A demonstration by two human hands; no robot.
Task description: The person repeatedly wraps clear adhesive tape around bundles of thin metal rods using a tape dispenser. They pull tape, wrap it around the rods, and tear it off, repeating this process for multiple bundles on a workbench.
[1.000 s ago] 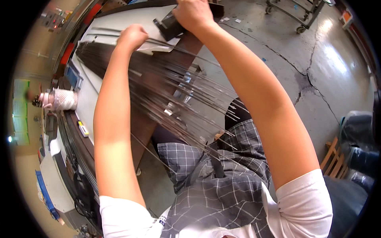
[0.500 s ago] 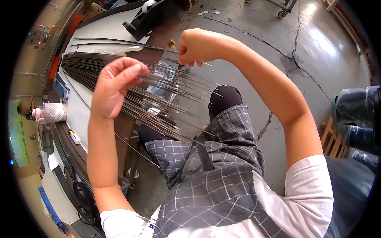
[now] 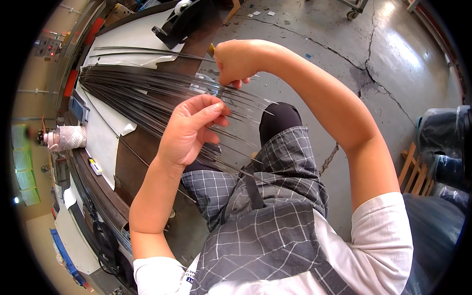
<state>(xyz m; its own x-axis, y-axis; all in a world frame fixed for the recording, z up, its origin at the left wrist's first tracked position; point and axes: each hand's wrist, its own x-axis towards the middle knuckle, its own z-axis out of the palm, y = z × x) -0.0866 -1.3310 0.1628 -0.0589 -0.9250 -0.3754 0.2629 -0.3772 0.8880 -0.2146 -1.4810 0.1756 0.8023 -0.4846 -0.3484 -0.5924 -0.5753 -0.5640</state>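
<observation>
A large fan of thin dark metal rods [image 3: 132, 81] spreads from the bench toward my knees, gathered tight at its far left end. Above the middle of the fan is my left hand [image 3: 191, 125], its thumb and forefinger pinched together; whatever may be between them is too small to make out. My right hand [image 3: 238, 60] bends down at the fan's far edge, fingers closed around a thin rod near its end. Two separate rods [image 3: 147, 51] run along the far side toward that hand, which hides part of them.
White paper [image 3: 110, 167] covers part of the brown bench [image 3: 135, 167]. A black device with a white roll [image 3: 184, 7] stands at the back. At left are a pink wrapped bottle [image 3: 66, 137] and a yellow-and-white marker [image 3: 95, 166]. Plastic-wrapped bundles [image 3: 442, 130] and a wooden pallet [image 3: 415, 172] are at right.
My left hand has moved right and lower over the rods, toward the right hand. My right hand has shifted slightly left, staying at the fan's far edge.
</observation>
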